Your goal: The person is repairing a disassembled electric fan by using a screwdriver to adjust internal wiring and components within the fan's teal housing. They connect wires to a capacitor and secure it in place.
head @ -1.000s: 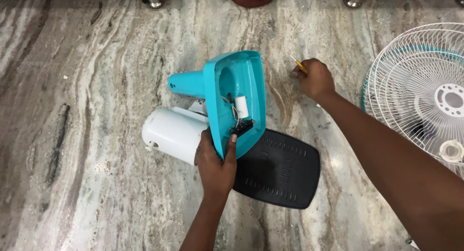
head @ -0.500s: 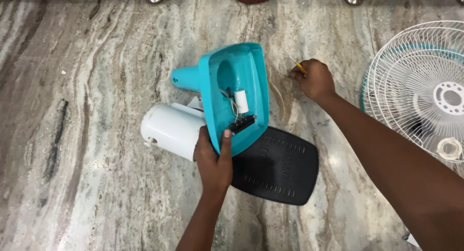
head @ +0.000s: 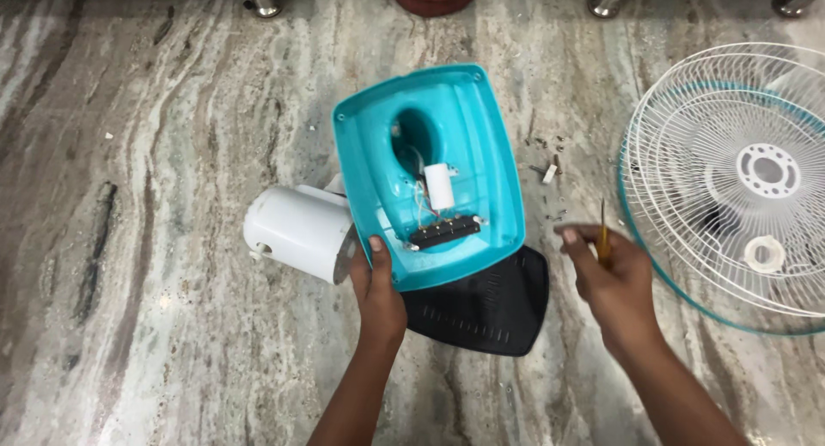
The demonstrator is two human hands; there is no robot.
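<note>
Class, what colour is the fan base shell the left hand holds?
Teal fan base shell, seen in the head view.

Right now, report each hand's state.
Left hand: closed on the turquoise fan base.
Right hand: closed on a thin screwdriver.

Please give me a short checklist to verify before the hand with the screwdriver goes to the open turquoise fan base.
1. Left hand grips the turquoise base at its lower edge: ok.
2. Right hand holds the screwdriver: ok.
3. Open underside faces the camera, wiring visible: ok.
4. Loose screws lie apart on the floor: ok.
5. Black cover plate is off: ok.
6. Power disconnected: cannot tell.
</note>
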